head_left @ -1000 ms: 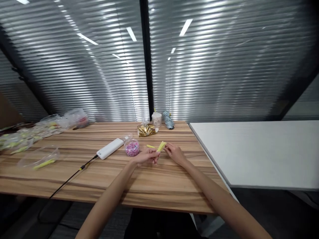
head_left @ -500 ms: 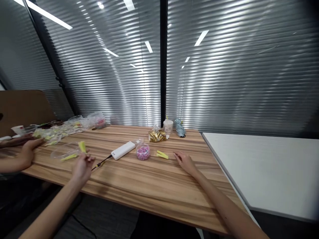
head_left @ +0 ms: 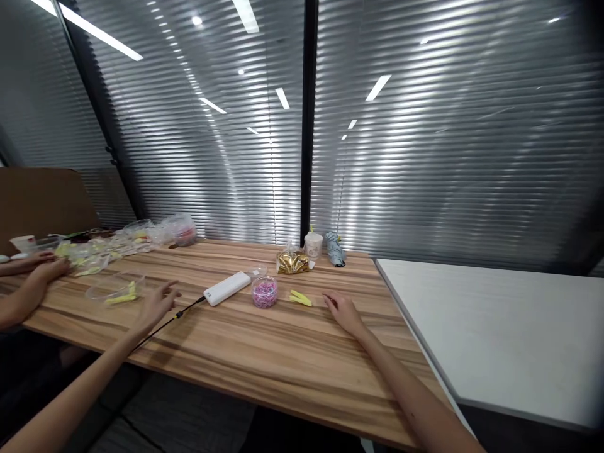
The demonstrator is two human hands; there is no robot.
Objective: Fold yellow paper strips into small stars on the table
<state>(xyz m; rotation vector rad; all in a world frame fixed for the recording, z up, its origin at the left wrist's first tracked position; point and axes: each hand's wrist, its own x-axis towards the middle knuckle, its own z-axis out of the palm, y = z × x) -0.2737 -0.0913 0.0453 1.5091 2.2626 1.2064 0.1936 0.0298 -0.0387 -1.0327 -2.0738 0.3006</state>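
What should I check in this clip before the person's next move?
Left hand empty, fingers spread: ok.
Right hand free of objects: cannot tell, its fingers curl down at the tabletop.
Flat yellow strips lying on the striped wooden tabletop, near the right hand: ok.
Thin black cable clear of the left hand: not ok, it runs close beneath it.
Nearby person's hand apart from both hands: ok.

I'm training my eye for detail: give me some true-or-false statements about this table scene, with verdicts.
1. The left hand grips a yellow strip. False: it is open and holds nothing.
2. The yellow strips lie between the jar of pink rubber bands and the right hand. True.
3. The white power bank stands on end. False: it lies flat on the wooden table.
4. Another person's hand shows at the table's far left. True.
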